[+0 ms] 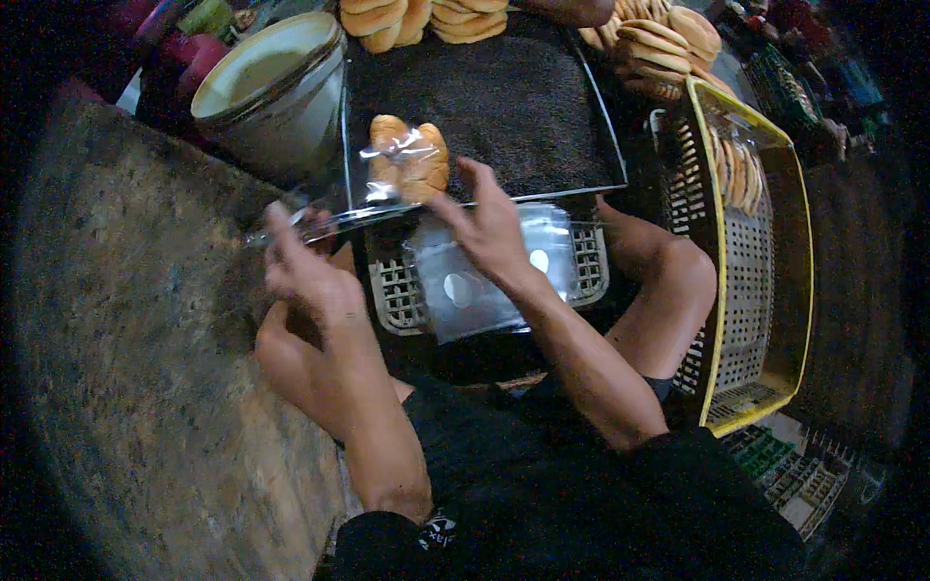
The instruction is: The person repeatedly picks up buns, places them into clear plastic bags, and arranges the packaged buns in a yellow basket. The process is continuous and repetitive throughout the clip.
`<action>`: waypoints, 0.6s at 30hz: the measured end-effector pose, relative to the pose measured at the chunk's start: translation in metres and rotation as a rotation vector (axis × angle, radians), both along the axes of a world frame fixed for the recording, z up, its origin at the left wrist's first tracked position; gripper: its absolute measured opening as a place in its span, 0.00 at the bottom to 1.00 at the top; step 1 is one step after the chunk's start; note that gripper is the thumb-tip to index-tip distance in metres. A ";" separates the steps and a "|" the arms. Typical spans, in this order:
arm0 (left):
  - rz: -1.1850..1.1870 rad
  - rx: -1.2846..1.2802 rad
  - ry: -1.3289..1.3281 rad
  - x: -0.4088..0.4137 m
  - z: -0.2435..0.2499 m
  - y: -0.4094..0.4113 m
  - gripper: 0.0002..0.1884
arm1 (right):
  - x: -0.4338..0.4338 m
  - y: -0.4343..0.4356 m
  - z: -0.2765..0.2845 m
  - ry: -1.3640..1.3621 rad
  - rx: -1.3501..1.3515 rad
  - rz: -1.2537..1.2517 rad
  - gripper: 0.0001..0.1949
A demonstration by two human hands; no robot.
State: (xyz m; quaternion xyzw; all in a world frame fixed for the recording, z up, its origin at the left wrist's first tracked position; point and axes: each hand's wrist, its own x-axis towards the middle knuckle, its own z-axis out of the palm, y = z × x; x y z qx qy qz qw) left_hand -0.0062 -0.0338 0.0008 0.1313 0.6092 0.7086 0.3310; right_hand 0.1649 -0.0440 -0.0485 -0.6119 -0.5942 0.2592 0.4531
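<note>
Bread rolls in a clear plastic bag (409, 161) lie at the near left corner of a dark metal tray (523, 109). My right hand (487, 218) is just right of the bagged rolls, its thumb and fingers spread, with nothing seen between them. To the left of the tray's near edge, my left hand (309, 272) is raised and blurred; a strip of clear plastic shows by its fingertips, and whether they grip it is unclear. Below the tray, a stack of clear plastic bags (494, 279) rests on an upturned or shallow plastic crate (398, 294) between my knees.
Flat bread rolls (468, 20) are piled at the tray's far edge, with more rolls (654, 47) at its far right. A pale bucket (272, 102) stands at upper left. On the right is a yellow-rimmed crate (806, 290) holding bagged bread (737, 174). Another person's arm (581, 9) reaches in at the top.
</note>
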 end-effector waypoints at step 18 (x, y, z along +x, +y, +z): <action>-0.392 0.111 0.016 0.074 -0.020 0.011 0.37 | 0.186 -0.054 0.122 0.581 -0.261 0.102 0.36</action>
